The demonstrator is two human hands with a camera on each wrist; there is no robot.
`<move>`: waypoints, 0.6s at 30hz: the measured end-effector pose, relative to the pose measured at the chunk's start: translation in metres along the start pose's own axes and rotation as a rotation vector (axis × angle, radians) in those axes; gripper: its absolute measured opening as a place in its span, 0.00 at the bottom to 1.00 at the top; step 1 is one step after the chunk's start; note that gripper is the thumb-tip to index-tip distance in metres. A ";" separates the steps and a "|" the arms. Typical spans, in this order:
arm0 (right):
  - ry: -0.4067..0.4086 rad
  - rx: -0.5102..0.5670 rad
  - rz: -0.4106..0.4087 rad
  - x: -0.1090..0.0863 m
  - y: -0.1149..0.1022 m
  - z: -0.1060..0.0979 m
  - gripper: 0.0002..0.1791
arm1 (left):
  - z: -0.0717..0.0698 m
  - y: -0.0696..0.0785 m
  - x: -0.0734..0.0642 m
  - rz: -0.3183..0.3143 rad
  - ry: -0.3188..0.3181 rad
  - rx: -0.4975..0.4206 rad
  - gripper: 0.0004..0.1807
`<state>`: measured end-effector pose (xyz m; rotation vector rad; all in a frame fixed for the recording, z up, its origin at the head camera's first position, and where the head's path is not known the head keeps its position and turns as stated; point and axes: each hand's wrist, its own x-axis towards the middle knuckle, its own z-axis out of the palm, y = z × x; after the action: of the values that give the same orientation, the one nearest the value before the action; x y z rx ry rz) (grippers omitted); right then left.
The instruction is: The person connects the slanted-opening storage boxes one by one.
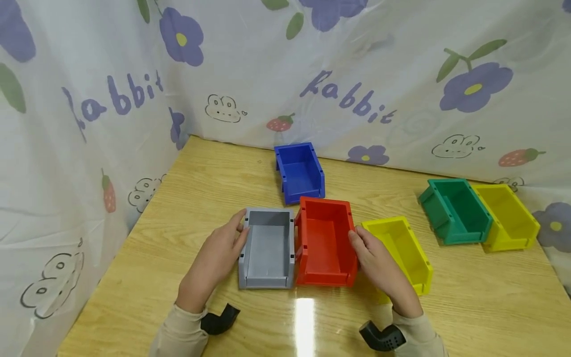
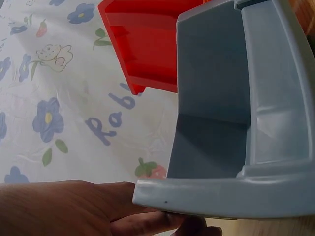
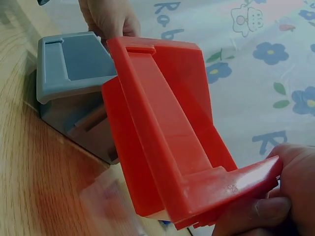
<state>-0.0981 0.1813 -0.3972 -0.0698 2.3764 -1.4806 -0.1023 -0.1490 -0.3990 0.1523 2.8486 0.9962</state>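
Note:
A grey plastic storage bin [image 1: 267, 253] sits on the wooden table, its low front facing me. My left hand [image 1: 218, 253] grips its left side wall, thumb near the rim; in the left wrist view some fingers [image 2: 142, 223] show beneath the bin's edge. Right beside it is a red storage bin [image 1: 325, 240] of the same shape. Its right wall is held by my right hand [image 1: 376, 260], with the thumb [image 3: 273, 209] against the side in the right wrist view. There the red bin appears tilted, close along the grey bin's side. Both bins have nothing inside.
Behind the red bin stands a blue bin [image 1: 301, 178]. A yellow bin [image 1: 406, 253] lies partly behind my right hand. Farther right, a green bin [image 1: 459, 210] and a second yellow bin [image 1: 510, 218] stand side by side. A printed curtain [image 1: 267, 64] borders the table.

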 end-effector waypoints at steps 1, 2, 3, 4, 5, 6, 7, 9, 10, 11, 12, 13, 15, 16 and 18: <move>0.001 0.006 0.002 0.000 0.000 0.000 0.25 | 0.000 0.000 0.000 0.003 0.001 0.004 0.29; 0.002 0.007 0.004 0.000 0.001 0.000 0.25 | 0.001 0.000 0.001 0.007 0.003 0.007 0.29; 0.002 0.006 0.005 0.001 0.001 0.000 0.24 | 0.001 0.000 0.001 0.008 0.003 0.008 0.29; 0.003 0.003 0.007 0.001 0.002 0.000 0.24 | 0.001 0.000 0.001 0.010 0.004 0.008 0.29; 0.005 -0.002 0.007 0.001 0.002 -0.001 0.24 | 0.001 0.000 0.002 0.015 0.005 0.007 0.29; 0.008 -0.009 0.005 0.001 0.002 -0.001 0.23 | 0.002 0.000 0.003 0.019 0.004 0.006 0.29; 0.012 -0.016 0.002 0.001 0.002 -0.001 0.23 | 0.002 0.000 0.004 0.021 0.002 0.000 0.29; 0.024 -0.035 -0.005 0.000 0.001 -0.001 0.22 | 0.002 0.000 0.005 0.025 -0.004 -0.016 0.29; 0.035 -0.047 -0.010 0.000 0.001 -0.001 0.21 | 0.002 0.001 0.006 0.029 -0.006 -0.024 0.29; 0.047 -0.059 -0.015 0.000 0.001 0.000 0.21 | 0.002 0.001 0.006 0.033 -0.006 -0.027 0.29; 0.061 -0.068 -0.019 -0.001 0.000 0.000 0.21 | 0.003 0.003 0.006 0.036 0.005 -0.023 0.29; 0.070 -0.076 -0.019 -0.001 0.000 0.001 0.21 | 0.004 0.005 0.005 0.043 0.031 0.002 0.29; 0.077 -0.088 -0.018 -0.002 0.000 0.002 0.21 | 0.006 0.014 0.002 0.075 0.101 0.095 0.29; 0.076 -0.086 -0.018 -0.003 0.000 0.003 0.21 | 0.006 0.021 0.000 0.096 0.128 0.140 0.29; 0.071 -0.077 -0.022 -0.003 0.000 0.005 0.22 | 0.009 0.038 -0.001 0.156 0.153 0.232 0.31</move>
<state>-0.0934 0.1773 -0.3982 -0.0629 2.4970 -1.4241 -0.0975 -0.1142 -0.3820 0.3387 3.1286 0.7271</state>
